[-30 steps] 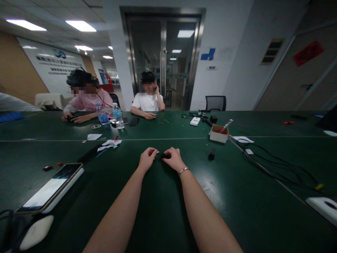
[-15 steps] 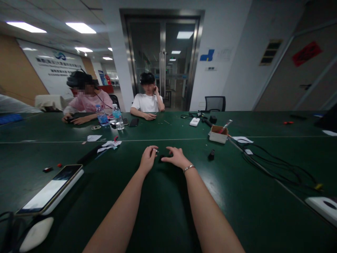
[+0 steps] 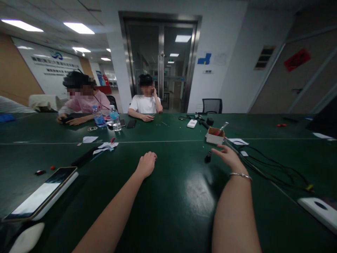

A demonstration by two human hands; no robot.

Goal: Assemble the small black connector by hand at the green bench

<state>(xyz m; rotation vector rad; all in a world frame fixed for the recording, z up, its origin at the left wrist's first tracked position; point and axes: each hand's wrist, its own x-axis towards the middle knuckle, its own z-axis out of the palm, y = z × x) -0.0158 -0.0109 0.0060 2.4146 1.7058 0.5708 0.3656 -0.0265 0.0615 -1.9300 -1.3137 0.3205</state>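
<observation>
Glass doors (image 3: 161, 66) stand at twelve o'clock, beyond a green bench (image 3: 171, 196). Both forearms (image 3: 116, 211) stretch over it, the left hand (image 3: 146, 164), palm down, toward eleven o'clock, the right hand (image 3: 229, 157) toward one o'clock. Just beside the right hand, at its nine o'clock, lies a small black piece (image 3: 207, 157); the right fingers (image 3: 219, 152) are spread apart. The left fingers (image 3: 153, 155) curl under; whether they grip anything is hidden.

Two plastic bottles (image 3: 115, 119) stand near a dark phone (image 3: 131, 123), with glass doors (image 3: 174, 82) farther back.
</observation>
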